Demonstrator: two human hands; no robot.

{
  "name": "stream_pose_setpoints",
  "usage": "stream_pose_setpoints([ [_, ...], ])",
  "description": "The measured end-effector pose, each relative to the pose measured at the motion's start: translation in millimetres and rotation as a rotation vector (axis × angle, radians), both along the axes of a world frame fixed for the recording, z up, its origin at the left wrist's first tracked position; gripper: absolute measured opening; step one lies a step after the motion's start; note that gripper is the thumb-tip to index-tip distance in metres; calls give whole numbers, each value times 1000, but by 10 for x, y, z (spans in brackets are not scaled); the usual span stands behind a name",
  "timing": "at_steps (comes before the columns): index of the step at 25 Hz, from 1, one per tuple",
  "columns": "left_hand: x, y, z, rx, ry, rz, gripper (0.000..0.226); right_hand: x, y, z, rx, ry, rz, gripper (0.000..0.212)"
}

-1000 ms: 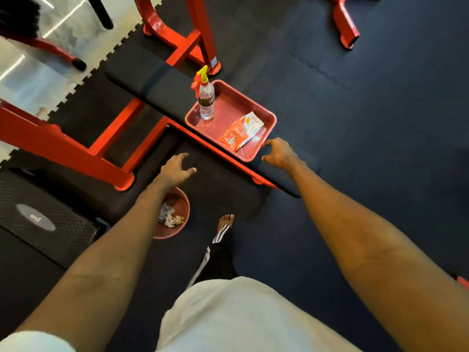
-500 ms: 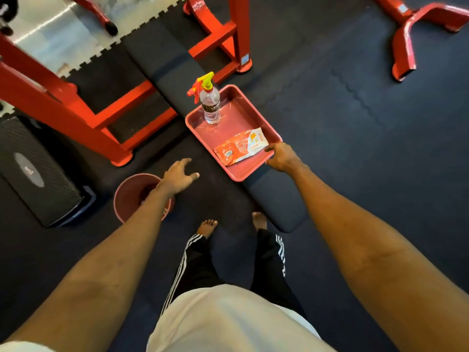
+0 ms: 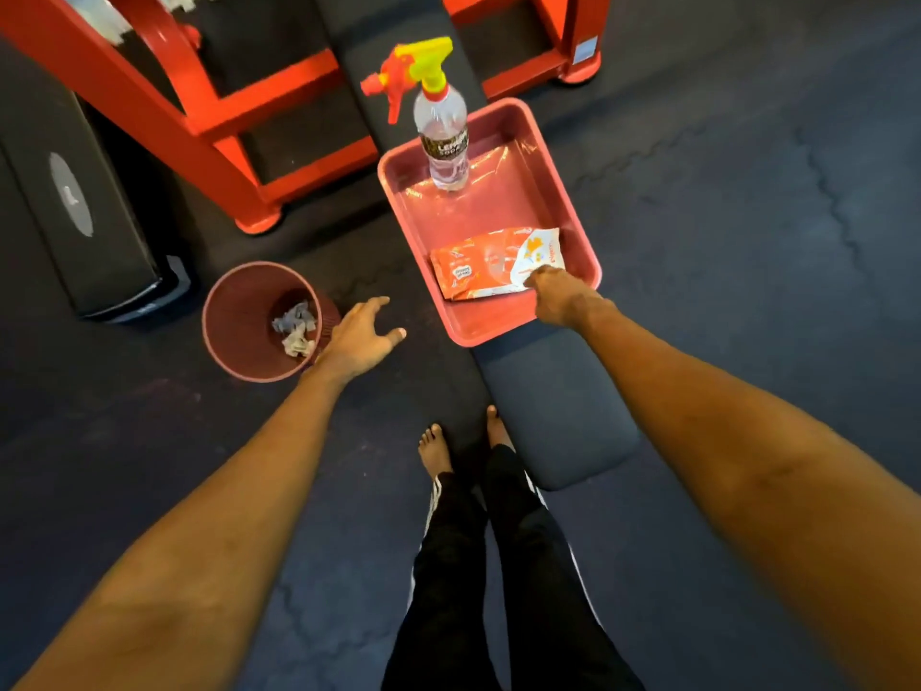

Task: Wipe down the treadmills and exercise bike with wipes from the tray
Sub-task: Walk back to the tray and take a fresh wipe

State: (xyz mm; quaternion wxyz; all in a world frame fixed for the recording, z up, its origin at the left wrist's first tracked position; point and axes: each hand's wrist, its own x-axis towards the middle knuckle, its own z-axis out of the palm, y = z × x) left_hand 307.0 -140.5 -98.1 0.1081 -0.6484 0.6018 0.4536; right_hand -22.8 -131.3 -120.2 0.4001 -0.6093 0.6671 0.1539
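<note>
A pink tray (image 3: 580, 231) sits on a black padded bench (image 3: 558, 416). Inside it lies an orange and white wipes pack (image 3: 478, 269), with a clear spray bottle (image 3: 443, 142) with a yellow and red trigger standing at the far end. My right hand (image 3: 555, 294) reaches over the tray's near rim, its fingers curled down onto the pack's white right end. Spread and relaxed, my left hand (image 3: 361, 336) holds nothing and hovers over the floor between the tray and a pink bin (image 3: 234, 331).
The bin holds several crumpled used wipes (image 3: 296, 329). A red steel frame (image 3: 209, 122) stands behind the bench, and a black machine base (image 3: 75, 207) is at the left. My bare feet (image 3: 463, 446) stand on dark rubber flooring beside the bench's near end.
I have stepped closer and the view has turned over the tray. My right hand went from the tray's rim into the tray onto the wipes pack. My left hand stayed spread beside the bin.
</note>
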Motion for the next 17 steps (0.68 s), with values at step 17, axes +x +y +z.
stream_pose_setpoints([
  [17, -3, -23, -891, -58, 38, 100, 68, 74, -624, -1074, -270, -59, 351, 62],
])
